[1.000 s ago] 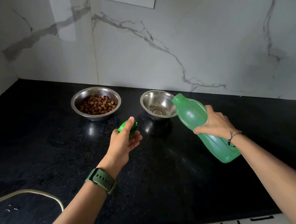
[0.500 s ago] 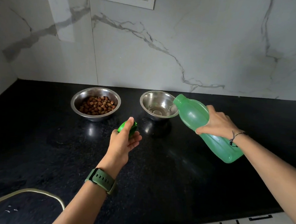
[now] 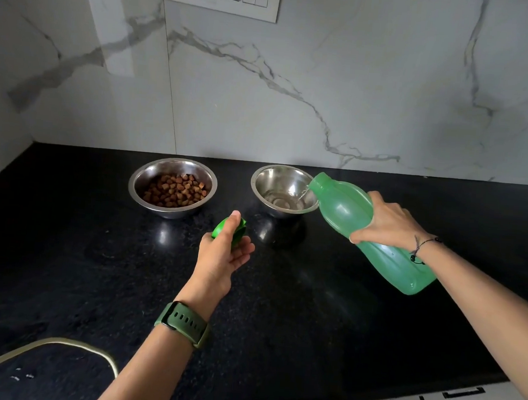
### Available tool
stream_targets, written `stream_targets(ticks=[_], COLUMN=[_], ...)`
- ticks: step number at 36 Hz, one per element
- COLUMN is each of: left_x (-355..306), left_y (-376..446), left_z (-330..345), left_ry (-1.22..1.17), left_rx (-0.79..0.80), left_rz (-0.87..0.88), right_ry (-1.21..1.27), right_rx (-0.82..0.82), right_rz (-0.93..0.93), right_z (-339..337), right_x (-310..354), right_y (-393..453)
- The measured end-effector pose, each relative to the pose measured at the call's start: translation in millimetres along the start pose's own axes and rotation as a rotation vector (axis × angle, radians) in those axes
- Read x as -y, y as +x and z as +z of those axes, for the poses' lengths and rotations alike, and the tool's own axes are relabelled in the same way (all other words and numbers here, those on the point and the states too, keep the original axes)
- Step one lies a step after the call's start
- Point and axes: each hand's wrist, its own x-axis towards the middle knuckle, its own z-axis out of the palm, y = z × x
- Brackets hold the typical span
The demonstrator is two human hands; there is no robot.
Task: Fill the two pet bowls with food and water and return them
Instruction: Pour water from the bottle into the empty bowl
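Food bowl: the round stainless-steel bowl of brown kibble stands on the black speckled stone counter, left of the other bowl; this half of the filling looks done.
Water bowl: the second round stainless-steel bowl stands apart from the first, near the marble wall; a shallow pool shows at its bottom, far from full.
Bottle: the translucent green plastic bottle is tilted, its open mouth over the right rim of the water bowl, with a thin stream of water falling in.
Right hand: the right hand wraps round the bottle's middle and carries it off the counter.
Left hand: the left hand hovers in front of the 2 bowls and pinches the green bottle cap between thumb and fingers.
Progress: 1 of 2 bowls is filled; pouring is under way.
Left to do: finish the water, cap the bottle, then carry both bowls back to their place, which is not in view.
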Motion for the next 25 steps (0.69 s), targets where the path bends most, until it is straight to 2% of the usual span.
stream_targets(ticks=[25], left_x=[0.7], left_y=[-3.8], left_z=[-4.6], left_ry=[0.009], left_rx=[0.030], left_rz=[0.007], right_ry=[0.025], right_rx=[-0.012], right_rz=[0.008], right_z=[-6.0], right_x=[3.3], right_y=[-6.5])
